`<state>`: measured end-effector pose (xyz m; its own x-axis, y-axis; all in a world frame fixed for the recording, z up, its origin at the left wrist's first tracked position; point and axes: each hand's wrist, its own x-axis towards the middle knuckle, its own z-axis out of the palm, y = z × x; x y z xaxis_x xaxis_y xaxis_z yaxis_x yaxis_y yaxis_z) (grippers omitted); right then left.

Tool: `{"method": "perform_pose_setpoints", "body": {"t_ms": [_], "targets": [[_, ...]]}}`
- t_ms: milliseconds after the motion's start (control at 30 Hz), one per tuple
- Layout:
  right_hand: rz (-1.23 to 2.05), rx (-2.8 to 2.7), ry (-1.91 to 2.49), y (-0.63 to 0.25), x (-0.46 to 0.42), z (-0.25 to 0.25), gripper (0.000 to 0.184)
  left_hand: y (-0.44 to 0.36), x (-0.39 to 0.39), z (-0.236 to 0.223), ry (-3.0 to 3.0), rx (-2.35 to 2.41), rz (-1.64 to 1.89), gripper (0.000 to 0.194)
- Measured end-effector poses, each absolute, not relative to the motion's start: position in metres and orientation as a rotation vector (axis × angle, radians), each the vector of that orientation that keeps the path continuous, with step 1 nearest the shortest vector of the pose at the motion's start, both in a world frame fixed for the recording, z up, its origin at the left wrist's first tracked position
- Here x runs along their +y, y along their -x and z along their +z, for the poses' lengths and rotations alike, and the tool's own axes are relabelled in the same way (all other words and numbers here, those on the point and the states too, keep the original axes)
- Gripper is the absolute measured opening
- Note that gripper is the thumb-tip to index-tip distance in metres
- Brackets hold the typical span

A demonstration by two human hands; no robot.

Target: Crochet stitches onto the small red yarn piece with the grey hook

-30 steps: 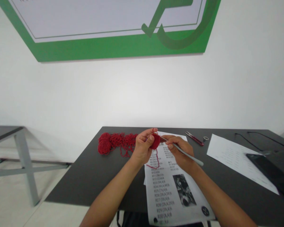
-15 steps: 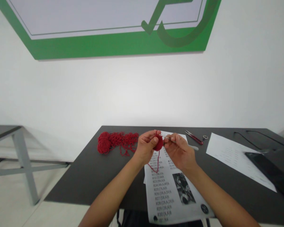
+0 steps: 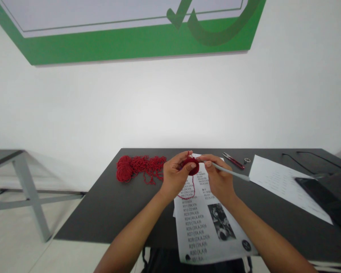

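Between the thumb and fingers of my left hand (image 3: 176,172) is a small round red crochet piece (image 3: 193,168). A strand of red yarn (image 3: 193,189) loops down from it over the printed pattern sheet (image 3: 193,231). My right hand (image 3: 219,178) pinches a crochet hook (image 3: 230,171) with a grey handle that slants down to the right. The hook's tip meets the upper edge of the crochet piece, where fingers partly hide it. To the left, a ball of red yarn (image 3: 124,168) lies on the table with a crinkled heap of yarn (image 3: 150,167) beside it.
Small scissors (image 3: 233,160) and a little metal ring (image 3: 247,160) lie behind my right hand. Further right are a white paper (image 3: 284,189), a dark phone (image 3: 321,201) and eyeglasses (image 3: 304,163). The dark table (image 3: 125,220) ends near a white wall; another table (image 3: 5,155) stands left.
The crochet hook has swung so its handle now points out to the right above my right hand. The red crochet piece is tilted more edge-on. The view has shifted slightly.
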<state>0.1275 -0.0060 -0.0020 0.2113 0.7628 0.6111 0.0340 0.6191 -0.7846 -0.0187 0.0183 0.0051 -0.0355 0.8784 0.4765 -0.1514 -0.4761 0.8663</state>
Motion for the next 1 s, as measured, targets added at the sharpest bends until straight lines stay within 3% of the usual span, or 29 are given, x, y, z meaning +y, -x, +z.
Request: {"method": "perform_pose_setpoints", "body": {"t_ms": [700,1000], "targets": [[0.225,-1.470,0.691,-0.1314,-0.0106,0.0022,0.010,0.0198,0.0136,0.0079,-1.699,0.910,1.682,0.027],[-0.005,-1.634,0.677,-0.1304,-0.0102,-0.0012,0.017,0.0198,0.0143,0.0049,-1.972,0.934,1.777,0.026]]}}
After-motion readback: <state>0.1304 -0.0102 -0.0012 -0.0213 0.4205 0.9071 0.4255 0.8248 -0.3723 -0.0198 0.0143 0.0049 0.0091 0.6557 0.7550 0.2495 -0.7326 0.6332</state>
